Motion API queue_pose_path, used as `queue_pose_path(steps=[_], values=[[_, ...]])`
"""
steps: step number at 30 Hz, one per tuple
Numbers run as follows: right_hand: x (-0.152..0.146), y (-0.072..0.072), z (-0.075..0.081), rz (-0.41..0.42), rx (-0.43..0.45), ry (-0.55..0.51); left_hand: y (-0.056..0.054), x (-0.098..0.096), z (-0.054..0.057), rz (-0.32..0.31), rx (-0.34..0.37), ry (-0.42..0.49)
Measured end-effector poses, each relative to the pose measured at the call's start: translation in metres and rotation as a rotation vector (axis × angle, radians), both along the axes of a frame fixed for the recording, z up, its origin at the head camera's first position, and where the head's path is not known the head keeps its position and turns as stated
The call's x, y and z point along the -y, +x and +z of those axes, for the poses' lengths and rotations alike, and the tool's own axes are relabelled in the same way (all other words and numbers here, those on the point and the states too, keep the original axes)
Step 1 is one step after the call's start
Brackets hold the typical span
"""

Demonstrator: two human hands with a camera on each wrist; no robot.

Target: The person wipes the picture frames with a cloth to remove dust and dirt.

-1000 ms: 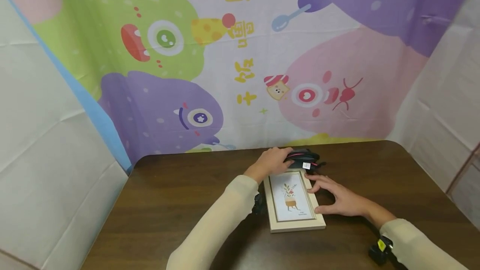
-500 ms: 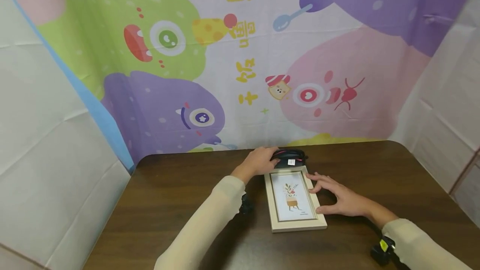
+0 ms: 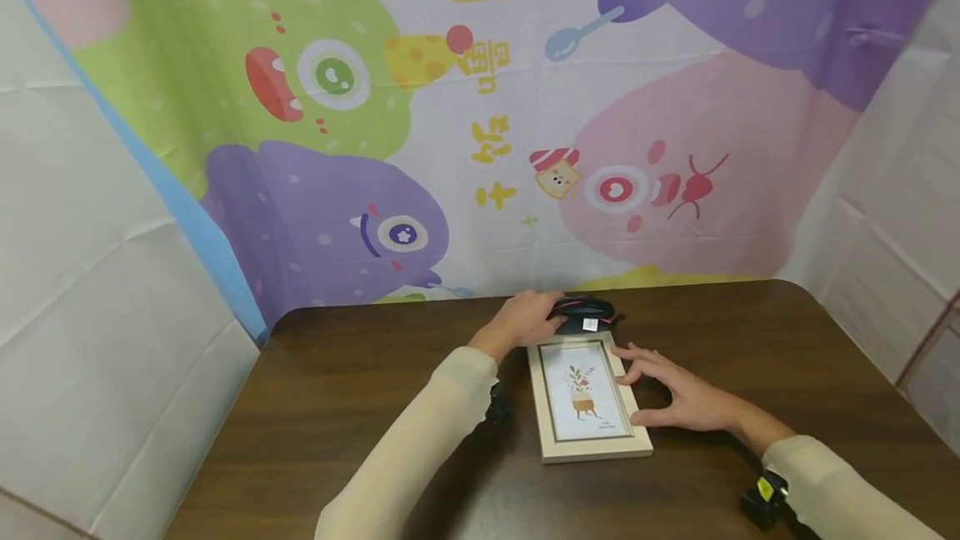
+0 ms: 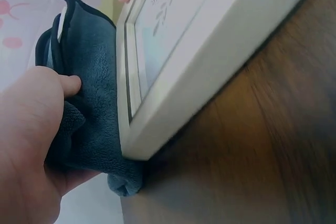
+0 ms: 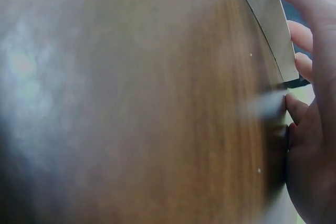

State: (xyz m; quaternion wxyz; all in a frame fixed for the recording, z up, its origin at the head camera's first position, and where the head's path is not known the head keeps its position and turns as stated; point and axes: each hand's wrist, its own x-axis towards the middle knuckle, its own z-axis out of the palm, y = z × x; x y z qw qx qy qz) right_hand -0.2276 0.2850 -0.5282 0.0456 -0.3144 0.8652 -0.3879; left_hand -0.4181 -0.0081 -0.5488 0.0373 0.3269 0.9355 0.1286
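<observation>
A cream picture frame (image 3: 596,450) lies face up on the table, with a print of a potted plant inside it. My left hand (image 3: 523,319) holds a dark blue-grey cloth (image 4: 94,56) against the frame's far edge. In the left wrist view the left thumb presses the folded plush cloth, and the other fingers are behind it. A white label (image 3: 590,324) shows on the cloth. My right hand (image 3: 682,394) rests thumb and fingertips along the frame's right side. The right wrist view shows the right-hand fingertips (image 5: 300,36) touching the frame's side wall.
The dark brown wooden table (image 3: 337,407) has rounded far corners. Behind it hangs a cartoon-printed curtain (image 3: 510,257), close to the cloth. Pale panels (image 3: 112,273) stand at both sides. A black camera (image 3: 761,507) is strapped under the right wrist.
My left hand slid left with the cloth along the frame's far edge, then shifted slightly back right. My right hand and the frame have stayed in place.
</observation>
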Motion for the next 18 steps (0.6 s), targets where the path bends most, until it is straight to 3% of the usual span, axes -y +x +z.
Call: queue_pose_path(steps=[2,6,8,9,13,15,18], values=[[0.000,-0.001,-0.001,0.000,0.003,0.003,-0.007,-0.006,-0.010,-0.006,-0.027,-0.015],[0.000,-0.002,0.000,0.009,0.013,0.004,0.029,-0.022,0.038,0.017,0.030,-0.076],[0.000,-0.002,0.002,0.008,0.020,0.011,0.029,-0.033,0.036,0.023,0.026,-0.078],[0.000,-0.001,0.002,0.010,0.019,0.012,0.033,-0.038,0.043,0.024,0.042,-0.087],[0.001,-0.001,0.004,0.008,-0.002,0.030,0.010,-0.057,0.010,0.015,0.015,-0.086],[0.001,-0.001,0.004,0.005,-0.009,0.037,0.015,-0.063,0.020,0.008,0.046,-0.093],[0.000,-0.001,0.004,0.000,-0.009,0.042,0.007,-0.071,0.007,-0.013,0.041,-0.066]])
